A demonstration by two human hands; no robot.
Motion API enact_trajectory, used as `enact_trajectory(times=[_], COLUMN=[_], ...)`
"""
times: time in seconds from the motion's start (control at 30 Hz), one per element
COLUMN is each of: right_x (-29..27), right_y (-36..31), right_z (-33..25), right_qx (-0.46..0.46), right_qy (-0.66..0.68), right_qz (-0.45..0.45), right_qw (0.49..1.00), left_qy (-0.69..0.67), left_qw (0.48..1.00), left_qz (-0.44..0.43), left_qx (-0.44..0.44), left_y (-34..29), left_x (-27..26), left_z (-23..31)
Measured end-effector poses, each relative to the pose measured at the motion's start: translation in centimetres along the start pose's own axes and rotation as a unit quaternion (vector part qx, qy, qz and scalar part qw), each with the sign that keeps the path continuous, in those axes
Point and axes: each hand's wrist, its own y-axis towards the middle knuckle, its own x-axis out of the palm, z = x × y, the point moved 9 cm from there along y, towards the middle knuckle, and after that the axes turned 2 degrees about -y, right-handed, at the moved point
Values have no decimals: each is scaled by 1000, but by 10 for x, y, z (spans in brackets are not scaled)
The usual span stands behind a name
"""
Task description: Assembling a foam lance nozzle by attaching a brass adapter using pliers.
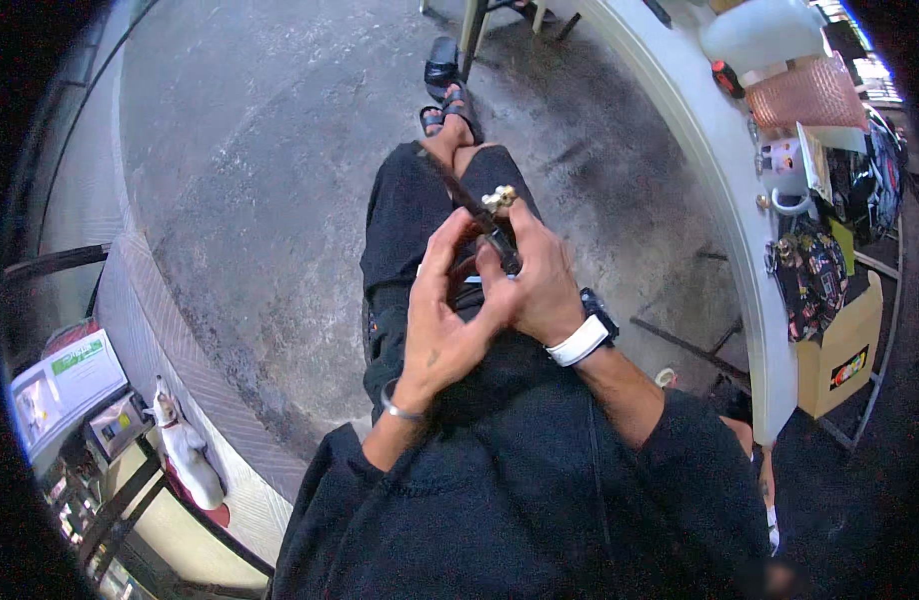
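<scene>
I sit with both hands together over my lap, dressed in black. My right hand (pixel 542 280), with a white band and a dark watch at its wrist, grips a small dark tool (pixel 505 245) that ends in a brass-coloured fitting (pixel 500 197). A thin dark rod (pixel 460 190) runs from the fitting up toward my knee. My left hand (pixel 445 320), a thin metal bangle at its wrist, curls its fingers against the same dark tool from the left. What lies between the palms is hidden.
A white workbench (pixel 720 190) curves along the right, bearing a white jug (pixel 760 35), a pink mesh basket (pixel 810 95) and a patterned bag (pixel 810 280). A cardboard box (pixel 840 350) stands below it. A white dog (pixel 185 450) lies at lower left beside a ribbed step. Concrete floor (pixel 250 170).
</scene>
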Motion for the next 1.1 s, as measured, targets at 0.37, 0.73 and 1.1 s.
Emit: enact_trajectory(times=[0.37, 0.73, 1.1], right_x=[29, 20, -2], right_y=[-12, -40, -9], right_z=[6, 35, -11], right_qx=[14, 172, -127], right_qy=[76, 342, 12], right_qz=[-55, -132, 56], right_qw=[996, 914, 990], left_qy=[-130, -178, -406], left_qw=[989, 980, 897], left_qz=[28, 0, -18], left_qx=[-59, -86, -175], left_y=[8, 7, 37], left_x=[-8, -14, 3], left_z=[-27, -43, -34])
